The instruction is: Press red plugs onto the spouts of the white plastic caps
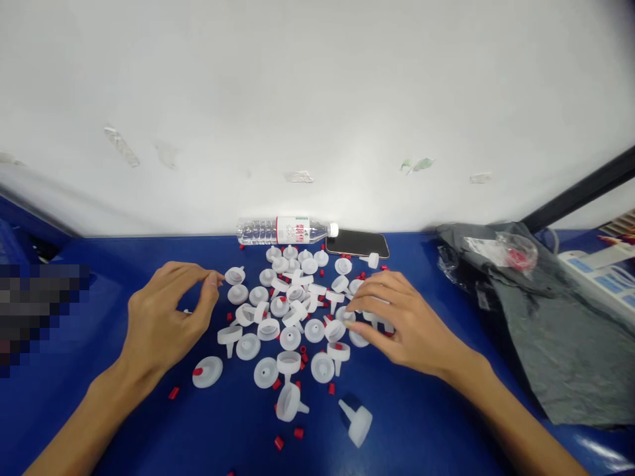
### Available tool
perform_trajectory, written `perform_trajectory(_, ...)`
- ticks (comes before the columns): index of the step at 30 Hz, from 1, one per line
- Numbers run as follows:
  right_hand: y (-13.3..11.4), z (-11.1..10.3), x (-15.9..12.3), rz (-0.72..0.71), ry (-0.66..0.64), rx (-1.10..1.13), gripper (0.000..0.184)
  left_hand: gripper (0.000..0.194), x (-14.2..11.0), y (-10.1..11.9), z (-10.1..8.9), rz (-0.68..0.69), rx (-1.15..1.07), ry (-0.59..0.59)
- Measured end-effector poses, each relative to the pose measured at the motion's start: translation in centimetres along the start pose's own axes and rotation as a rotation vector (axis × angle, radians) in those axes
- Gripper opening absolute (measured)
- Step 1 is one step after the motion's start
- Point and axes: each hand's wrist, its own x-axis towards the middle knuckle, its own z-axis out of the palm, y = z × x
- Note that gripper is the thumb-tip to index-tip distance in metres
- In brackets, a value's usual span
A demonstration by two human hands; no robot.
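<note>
A pile of white plastic spout caps (290, 338), disc-shaped with narrow nozzles, lies scattered on the blue table, with small red tip caps (298, 433) strewn among them. At the pile's left edge is my left hand (171, 314), thumb and index finger pinched together. What the pinch holds, if anything, is too small to make out; a bit of white shows behind the palm. My right hand (401, 320) reaches over the pile's right side, its fingers stretched and the thumb apart. Its fingertips are close to a white spout cap (344, 315); contact is unclear.
A clear water bottle (265, 231) lies along the white wall (317, 99), beside a dark phone (358, 243). On the right are a grey plastic bag (550, 344) and a white-and-blue object (602, 277). One spout cap (360, 425) lies near the front.
</note>
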Motion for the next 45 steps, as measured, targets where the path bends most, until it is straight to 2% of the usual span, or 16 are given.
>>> perform_trajectory(6, 1.8, -0.2, 0.0, 0.024, 0.225, -0.160, 0.011, 0.017, 0.0, -0.2, -0.1, 0.015, -0.014, 0.023)
perform_trajectory(16, 2.4, 0.2, -0.2, 0.029, 0.343, -0.203, 0.011, 0.017, -0.1, 0.1, -0.6, 0.057, -0.038, 0.125)
perform_trajectory(20, 2.0, 0.0, 0.0, 0.038, 0.418, -0.215, 0.015, 0.031, -0.1, 0.2, -1.0, 0.068, 0.016, 0.147)
perform_trajectory(25, 2.1, -0.2, -0.1, 0.028, 0.510, -0.173, 0.026, 0.050, 0.1, 0.0, -0.8, 0.103, 0.051, 0.251)
perform_trajectory(29, 2.2, -0.2, -0.2, 0.007, 0.537, -0.145, 0.041, 0.050, -0.1, -0.5, -0.6, 0.089, 0.014, 0.262)
perform_trajectory(37, 1.7, -0.3, -0.5, 0.069, 0.527, -0.063, 0.045, 0.036, -0.3, -0.7, -0.4, 0.092, 0.026, 0.223)
perform_trajectory(45, 1.4, -0.6, -1.0, 0.146, 0.550, 0.032, 0.052, 0.044, -0.8, -0.9, -0.5, 0.081, -0.017, 0.226)
